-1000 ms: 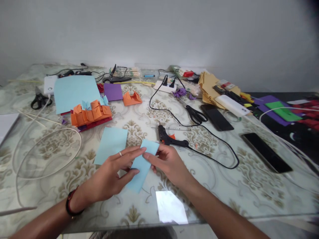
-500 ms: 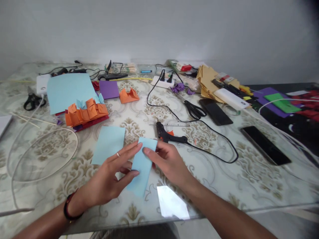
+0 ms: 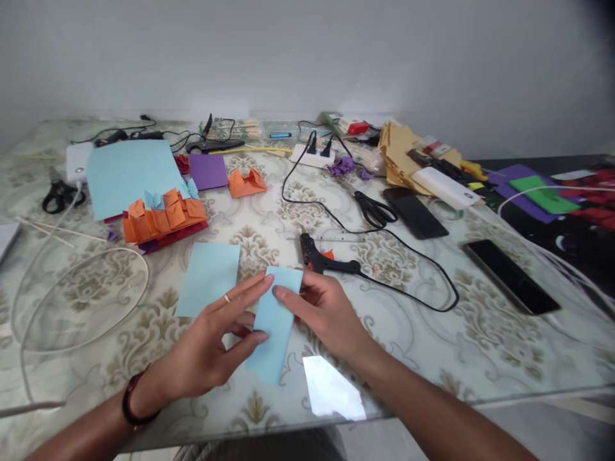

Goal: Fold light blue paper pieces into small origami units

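Note:
Between my hands is a narrow strip of folded light blue paper [image 3: 275,320], tilted slightly above the patterned table. My left hand [image 3: 216,339] grips its left edge, thumb on the front and fingertips near the top corner. My right hand [image 3: 327,307] pinches the upper right edge, thumb on the face and the other fingers curled behind, partly hidden. Flat on the table, just beyond my left hand, lies a light blue paper sheet [image 3: 209,278]. A black glue gun [image 3: 331,259] with an orange trigger rests beyond my right hand.
Folded orange paper pieces [image 3: 166,214] and a large blue sheet [image 3: 132,176] are at left. Black-handled scissors [image 3: 375,208] and two phones, one nearer [image 3: 512,275], lie at right. A power strip [image 3: 312,155] stands at the back. A white cable [image 3: 144,269] loops at left.
Both hands keep nearly the same hold on the folded blue paper. The view has shifted very slightly; nothing else has visibly moved.

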Tool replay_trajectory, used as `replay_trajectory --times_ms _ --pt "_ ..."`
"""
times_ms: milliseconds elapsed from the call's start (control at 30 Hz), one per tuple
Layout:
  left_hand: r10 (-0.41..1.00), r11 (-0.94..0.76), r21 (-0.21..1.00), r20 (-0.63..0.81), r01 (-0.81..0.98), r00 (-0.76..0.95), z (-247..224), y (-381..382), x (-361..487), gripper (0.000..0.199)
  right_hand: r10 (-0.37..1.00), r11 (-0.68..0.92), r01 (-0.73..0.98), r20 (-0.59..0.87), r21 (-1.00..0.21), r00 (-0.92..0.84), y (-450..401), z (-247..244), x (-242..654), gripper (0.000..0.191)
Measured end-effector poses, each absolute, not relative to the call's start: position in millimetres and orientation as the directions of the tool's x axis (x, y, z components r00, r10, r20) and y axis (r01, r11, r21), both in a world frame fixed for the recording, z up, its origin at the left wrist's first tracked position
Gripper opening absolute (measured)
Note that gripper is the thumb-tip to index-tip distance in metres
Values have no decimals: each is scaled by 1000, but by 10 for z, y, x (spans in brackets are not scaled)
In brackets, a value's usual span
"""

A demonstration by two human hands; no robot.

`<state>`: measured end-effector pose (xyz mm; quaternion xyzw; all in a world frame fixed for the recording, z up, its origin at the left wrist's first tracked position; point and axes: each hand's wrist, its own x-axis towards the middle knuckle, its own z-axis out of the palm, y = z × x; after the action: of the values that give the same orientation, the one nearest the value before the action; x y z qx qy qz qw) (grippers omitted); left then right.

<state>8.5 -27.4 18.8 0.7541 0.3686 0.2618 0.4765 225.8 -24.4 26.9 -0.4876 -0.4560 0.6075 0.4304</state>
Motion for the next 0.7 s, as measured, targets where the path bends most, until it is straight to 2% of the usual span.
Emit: replay_trajectory --times_ms 267,433,533,700 --pt "790 -315 891 55 328 610 280 -243 90 78 964 -232 -71 -220 -970 -146 -221 262 2260 33" --pt "777 -267 907 3 325 629 300 -228 88 78 969 -215 -47 -208 -975 -131 -197 268 2276 33" --pt "804 -261 915 29 308 595 264 -222 89 77 959 -220 -43 -207 -975 -195 -185 281 2285 32" --pt "867 -214 946 69 242 494 223 -189 92 72 907 -258 74 -268 -963 -326 -185 274 2272 34"
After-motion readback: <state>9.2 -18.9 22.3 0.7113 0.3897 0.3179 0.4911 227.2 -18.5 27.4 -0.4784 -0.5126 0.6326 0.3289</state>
